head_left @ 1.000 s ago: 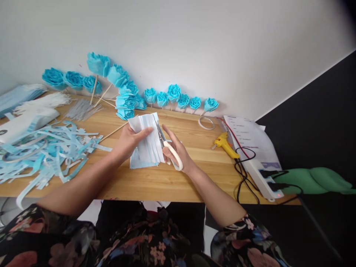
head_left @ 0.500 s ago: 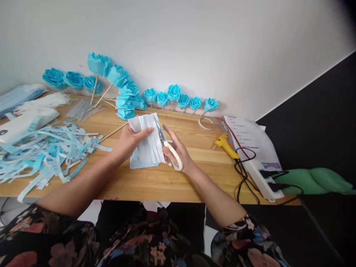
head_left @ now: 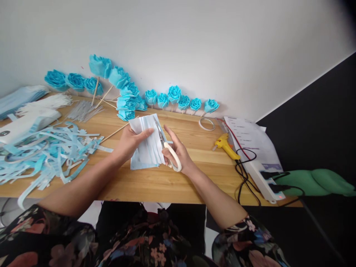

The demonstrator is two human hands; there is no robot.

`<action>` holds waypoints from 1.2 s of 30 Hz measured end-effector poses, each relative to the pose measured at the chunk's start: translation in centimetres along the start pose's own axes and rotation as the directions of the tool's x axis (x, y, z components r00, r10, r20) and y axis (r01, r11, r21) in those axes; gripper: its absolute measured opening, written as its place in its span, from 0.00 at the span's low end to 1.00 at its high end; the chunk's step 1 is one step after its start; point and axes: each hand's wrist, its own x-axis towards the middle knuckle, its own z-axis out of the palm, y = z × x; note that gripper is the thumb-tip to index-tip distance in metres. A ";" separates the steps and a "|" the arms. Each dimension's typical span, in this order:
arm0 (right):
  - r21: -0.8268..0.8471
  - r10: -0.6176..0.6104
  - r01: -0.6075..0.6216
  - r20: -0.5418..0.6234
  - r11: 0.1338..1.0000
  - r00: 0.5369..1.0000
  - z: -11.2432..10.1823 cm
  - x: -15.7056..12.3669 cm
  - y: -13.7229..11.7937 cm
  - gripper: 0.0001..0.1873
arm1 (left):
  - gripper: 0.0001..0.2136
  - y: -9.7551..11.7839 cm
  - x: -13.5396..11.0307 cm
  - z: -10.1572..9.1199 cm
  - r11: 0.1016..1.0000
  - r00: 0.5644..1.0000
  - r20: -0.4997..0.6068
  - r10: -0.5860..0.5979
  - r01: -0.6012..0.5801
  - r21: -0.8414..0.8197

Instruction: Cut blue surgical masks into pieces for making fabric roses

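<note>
My left hand (head_left: pixel 128 142) grips a pleated white-and-blue face mask (head_left: pixel 147 146) above the wooden table (head_left: pixel 155 181), thumb pressed on its front. My right hand (head_left: pixel 178 150) is closed round the cream handles of a pair of scissors (head_left: pixel 166 146). The blades point up and away along the mask's right edge. A thin cut strip sticks out to the right of the blades.
A heap of cut blue strips (head_left: pixel 47 152) covers the table's left. Blue fabric roses on sticks (head_left: pixel 122 89) lean against the wall. To the right lie a tape roll (head_left: pixel 206 123), a yellow glue gun (head_left: pixel 226 145), papers (head_left: pixel 250 139), and a power strip (head_left: pixel 264 181) with black cables.
The scissors and both hands have barely shifted; the blades have worked slightly along the mask's right edge. The view moved down a little.
</note>
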 end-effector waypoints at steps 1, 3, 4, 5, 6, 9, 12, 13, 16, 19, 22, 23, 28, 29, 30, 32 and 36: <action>0.001 0.004 -0.004 -0.002 1.000 1.000 0.0 0.0 0.0 0.55 | 0.15 0.0 0.0 0.0 1.000 1.000 0.002 0.000 0.000 -0.002; 0.006 0.017 -0.017 -0.008 1.000 1.000 0.0 0.0 0.1 0.55 | 0.16 0.0 0.2 -0.2 1.000 1.000 -0.009 0.014 -0.014 -0.003; 0.010 0.026 -0.026 -0.010 1.000 1.000 0.0 0.0 0.2 0.55 | 0.17 -0.1 0.3 -0.3 1.000 0.999 -0.020 0.025 -0.025 -0.001; 0.018 0.036 -0.036 -0.009 0.999 0.999 0.1 0.1 0.3 0.55 | 0.17 0.0 0.4 -0.4 0.999 0.999 -0.035 0.040 -0.040 0.001; 0.029 0.045 -0.044 -0.009 0.999 0.999 0.1 0.1 0.4 0.56 | 0.17 0.0 0.5 -0.5 0.999 0.997 -0.052 0.054 -0.054 0.003; 0.076 0.075 -0.074 -0.006 0.994 0.997 0.1 0.3 0.7 0.57 | 0.16 0.3 0.6 -0.6 0.997 0.993 -0.090 0.073 -0.073 0.007; 0.105 0.098 -0.098 0.009 0.990 0.995 0.1 0.3 0.6 0.57 | 0.15 0.4 0.6 -0.5 0.998 0.994 -0.088 0.059 -0.061 -0.010; 0.105 0.100 -0.101 0.014 0.989 0.995 0.1 0.3 0.5 0.56 | 0.14 0.3 0.6 -0.5 0.998 0.995 -0.083 0.053 -0.054 -0.014; 0.097 0.087 -0.088 0.011 0.991 0.996 0.1 0.2 0.3 0.53 | 0.13 0.0 0.3 -0.3 1.000 0.998 -0.057 0.023 -0.024 -0.015; 0.094 0.073 -0.072 -0.003 0.993 0.997 0.0 0.1 0.3 0.53 | 0.12 -0.1 0.1 0.0 1.000 1.000 -0.002 -0.016 0.016 -0.017; 0.087 0.055 -0.053 -0.014 0.995 0.998 0.0 0.2 0.4 0.52 | 0.12 0.1 -0.1 0.3 0.999 0.999 0.032 -0.030 0.031 -0.044; 0.082 0.050 -0.049 -0.015 0.995 0.999 0.0 0.2 0.4 0.52 | 0.12 0.2 -0.2 0.4 0.998 0.999 0.038 -0.034 0.037 -0.058; 0.060 0.044 -0.043 -0.012 0.997 0.999 0.1 0.0 0.1 0.53 | 0.12 0.3 -0.2 0.5 0.990 0.997 0.046 -0.064 0.069 -0.120; 0.064 0.041 -0.040 -0.008 0.997 0.999 0.1 0.0 0.0 0.54 | 0.11 0.3 -0.3 0.5 0.990 0.997 0.048 -0.068 0.074 -0.123; 0.068 0.038 -0.038 -0.003 0.997 0.999 0.1 0.0 0.0 0.55 | 0.11 0.3 -0.3 0.5 0.990 0.996 0.048 -0.071 0.076 -0.122; 0.072 0.035 -0.036 0.007 0.997 0.999 0.1 0.0 0.0 0.56 | 0.11 0.3 -0.3 0.5 0.991 0.996 0.046 -0.073 0.078 -0.112; 0.067 0.033 -0.034 0.002 0.997 0.999 0.1 0.1 0.2 0.56 | 0.10 0.1 -0.2 0.4 0.991 0.996 0.041 -0.075 0.079 -0.106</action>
